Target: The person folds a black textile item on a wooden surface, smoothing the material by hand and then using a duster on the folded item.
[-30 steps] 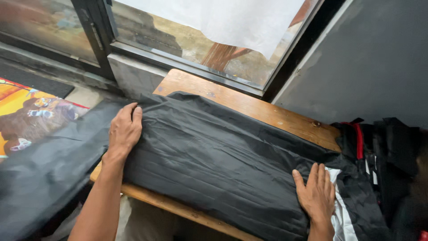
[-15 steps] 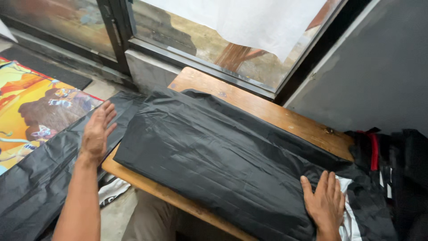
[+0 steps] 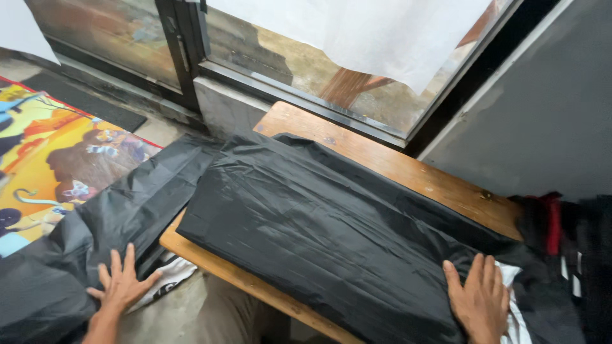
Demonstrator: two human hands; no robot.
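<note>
Head view, looking down, starting at the far left: a brightly coloured floor mat with cartoon-style pictures in orange, yellow and blue lies on the floor. Over its near edge hangs the loose end of a long black, thin, creased fabric garment, which runs off the left end of the bench and sags down toward the floor.

The left hand is low in the picture, off the bench, fingers spread wide and flat, palm down on that hanging part of the black fabric; it grips nothing. Just beside it a bit of white cloth with dark marks shows beneath the black fabric.

The plain wooden bench stands against a low glass window with a dark metal frame; a white sheet hangs behind the glass. Most of the black garment lies folded into a broad flat rectangle across the bench top, covering its near half.

The right hand rests at the right end of this folded part, fingers open and close together, pressed flat on the fabric, holding nothing. Under and beside it white cloth peeks out. At the far right sits a heap of dark clothing with a red strip, next to a grey wall.
</note>
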